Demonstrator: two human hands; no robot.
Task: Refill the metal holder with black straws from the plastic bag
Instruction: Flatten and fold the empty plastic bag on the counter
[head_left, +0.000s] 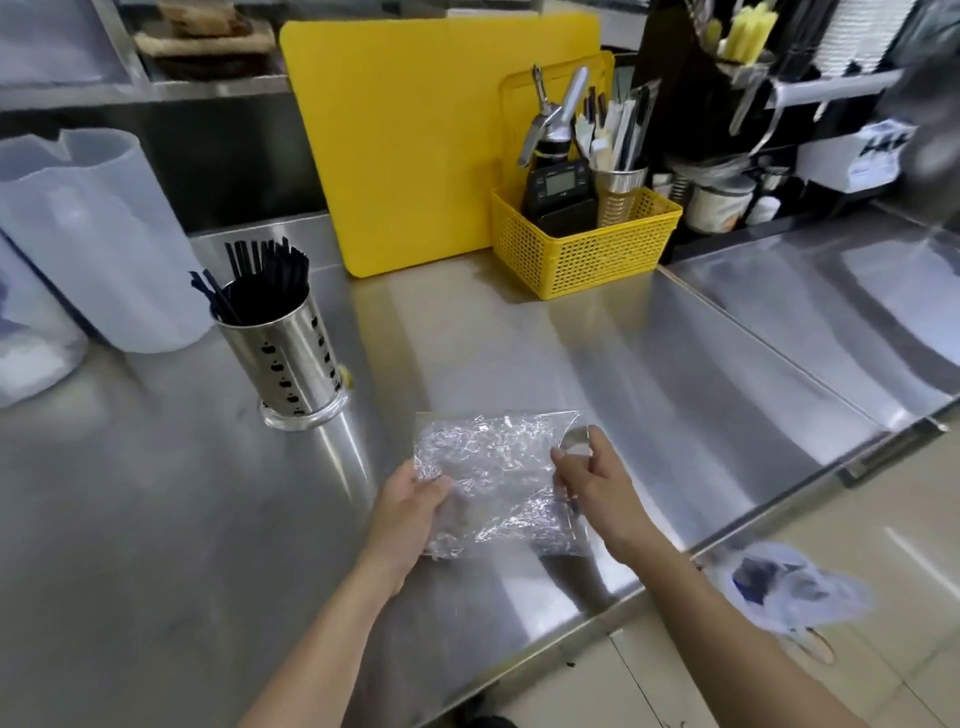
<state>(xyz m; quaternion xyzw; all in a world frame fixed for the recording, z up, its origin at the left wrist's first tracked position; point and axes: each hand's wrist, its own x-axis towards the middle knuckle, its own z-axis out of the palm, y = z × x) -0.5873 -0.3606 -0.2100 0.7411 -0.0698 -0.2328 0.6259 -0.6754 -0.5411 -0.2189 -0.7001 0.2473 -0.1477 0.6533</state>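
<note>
Both hands hold a crumpled, clear plastic bag (498, 478) just above the steel counter (649, 364), its torn mouth pointing away: left hand (410, 514) gripping the near-left edge, right hand (592, 478) pinching the right edge. Black straws (260, 275) (tips upward) fill the upright perforated metal holder (291, 358), far left.

Bare counter (519, 353) lies open between metal holder (283, 343), yellow basket (587, 244) and cutting board (415, 145).
</note>
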